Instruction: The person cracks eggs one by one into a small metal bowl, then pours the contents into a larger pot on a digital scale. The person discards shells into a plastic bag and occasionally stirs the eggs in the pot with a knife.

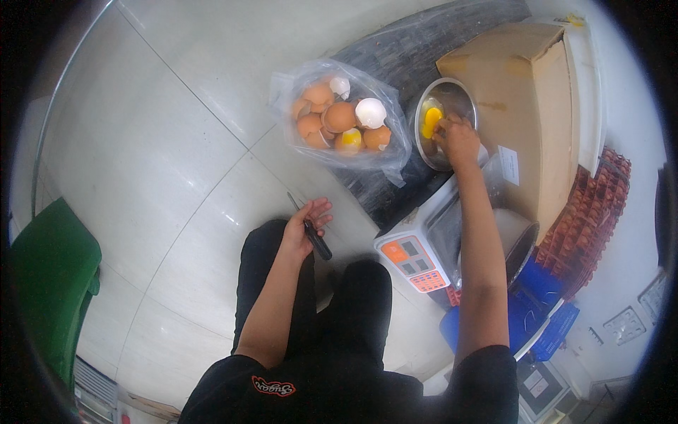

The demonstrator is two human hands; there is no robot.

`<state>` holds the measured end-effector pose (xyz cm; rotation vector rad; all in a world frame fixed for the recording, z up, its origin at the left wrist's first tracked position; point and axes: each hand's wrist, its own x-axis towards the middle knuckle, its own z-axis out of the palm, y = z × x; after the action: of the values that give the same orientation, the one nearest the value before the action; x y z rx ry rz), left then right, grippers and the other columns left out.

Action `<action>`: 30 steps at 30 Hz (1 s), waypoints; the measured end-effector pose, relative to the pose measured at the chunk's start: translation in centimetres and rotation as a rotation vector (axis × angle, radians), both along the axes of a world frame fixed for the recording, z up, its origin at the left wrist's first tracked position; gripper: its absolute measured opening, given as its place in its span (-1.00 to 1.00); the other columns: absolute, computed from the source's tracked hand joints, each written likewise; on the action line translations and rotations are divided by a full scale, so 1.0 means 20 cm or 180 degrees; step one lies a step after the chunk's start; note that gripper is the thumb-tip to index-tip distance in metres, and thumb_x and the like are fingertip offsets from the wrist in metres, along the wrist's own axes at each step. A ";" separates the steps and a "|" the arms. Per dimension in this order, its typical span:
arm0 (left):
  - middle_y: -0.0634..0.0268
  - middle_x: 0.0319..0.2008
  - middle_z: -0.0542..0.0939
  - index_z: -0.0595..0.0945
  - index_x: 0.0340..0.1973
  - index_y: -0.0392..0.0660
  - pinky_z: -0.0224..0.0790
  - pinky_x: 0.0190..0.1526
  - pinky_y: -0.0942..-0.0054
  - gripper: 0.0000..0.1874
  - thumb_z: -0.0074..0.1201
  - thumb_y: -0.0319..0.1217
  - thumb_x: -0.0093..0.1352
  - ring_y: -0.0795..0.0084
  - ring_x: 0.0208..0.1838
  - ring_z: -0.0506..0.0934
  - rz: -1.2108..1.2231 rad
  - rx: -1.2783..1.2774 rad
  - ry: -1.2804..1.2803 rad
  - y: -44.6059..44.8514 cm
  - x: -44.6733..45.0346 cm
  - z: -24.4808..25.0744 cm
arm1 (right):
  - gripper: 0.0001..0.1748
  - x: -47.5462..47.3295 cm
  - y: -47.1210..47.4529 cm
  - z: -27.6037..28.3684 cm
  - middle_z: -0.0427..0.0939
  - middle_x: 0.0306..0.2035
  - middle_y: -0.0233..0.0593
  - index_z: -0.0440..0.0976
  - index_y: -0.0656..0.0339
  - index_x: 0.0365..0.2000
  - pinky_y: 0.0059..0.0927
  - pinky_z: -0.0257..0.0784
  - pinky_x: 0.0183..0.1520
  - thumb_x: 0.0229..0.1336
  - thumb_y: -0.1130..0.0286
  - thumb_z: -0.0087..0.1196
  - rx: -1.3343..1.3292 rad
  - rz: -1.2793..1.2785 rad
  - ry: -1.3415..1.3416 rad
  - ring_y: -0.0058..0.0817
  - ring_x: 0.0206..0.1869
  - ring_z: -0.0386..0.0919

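A black-handled tool (318, 243) with a thin metal shaft lies across my left hand (303, 228), held under the thumb while the fingers stay loosely spread. This hand is over my left knee. My right hand (458, 140) reaches into a steel bowl (422, 151), fingertips bent down beside a raw egg yolk (432, 117). Whether those fingers pinch anything is hidden. Left of the bowl, a clear plastic bag (291, 135) holds several broken brown eggshells (339, 117). One shell (351, 139) has yellow yolk on it.
A digital scale (418, 259) stands below the bowl, under my right forearm. To the right are a cardboard box (508, 69) and stacked reddish egg trays (582, 222). Both bag and bowl rest on a dark surface (386, 53). A green plastic object (53, 275) is at far left.
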<state>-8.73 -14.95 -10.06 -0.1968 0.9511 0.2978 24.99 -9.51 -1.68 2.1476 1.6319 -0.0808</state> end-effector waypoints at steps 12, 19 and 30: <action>0.30 -0.14 0.50 0.43 -0.03 -0.17 0.20 -0.51 0.68 -0.59 -0.13 -0.18 0.31 0.47 -0.31 0.45 -0.0035 -0.0003 -0.0031 0.01 0.00 0.00 | -0.86 0.09 -0.03 -0.01 0.50 -0.31 -0.33 0.52 0.06 -0.50 -0.34 0.38 -0.18 -0.19 0.31 0.13 0.0470 -0.0437 -0.0022 -0.33 -0.22 0.45; 0.30 -0.13 0.50 0.43 -0.03 -0.17 0.19 -0.49 0.68 -0.59 -0.14 -0.17 0.32 0.46 -0.28 0.45 -0.0096 0.0010 0.0048 0.01 0.00 0.01 | -0.83 0.11 -0.05 0.08 0.48 -0.34 -0.32 0.55 0.03 -0.45 -0.36 0.35 -0.15 -0.22 0.42 0.14 0.0326 0.0035 0.0176 -0.33 -0.22 0.44; 0.32 -0.15 0.51 0.44 -0.05 -0.15 0.20 -0.51 0.70 -0.60 -0.13 -0.17 0.31 0.48 -0.28 0.46 -0.0147 0.0045 0.0023 0.01 0.00 0.01 | -0.68 0.13 -0.08 -0.03 0.39 -0.33 -0.36 0.56 -0.08 -0.38 -0.36 0.35 -0.13 -0.22 0.55 0.05 0.0071 0.0118 0.0184 -0.37 -0.21 0.40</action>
<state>-8.73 -14.73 -9.82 -0.1608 0.9591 0.2627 27.63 -11.06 -2.26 2.1491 1.7119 -0.1148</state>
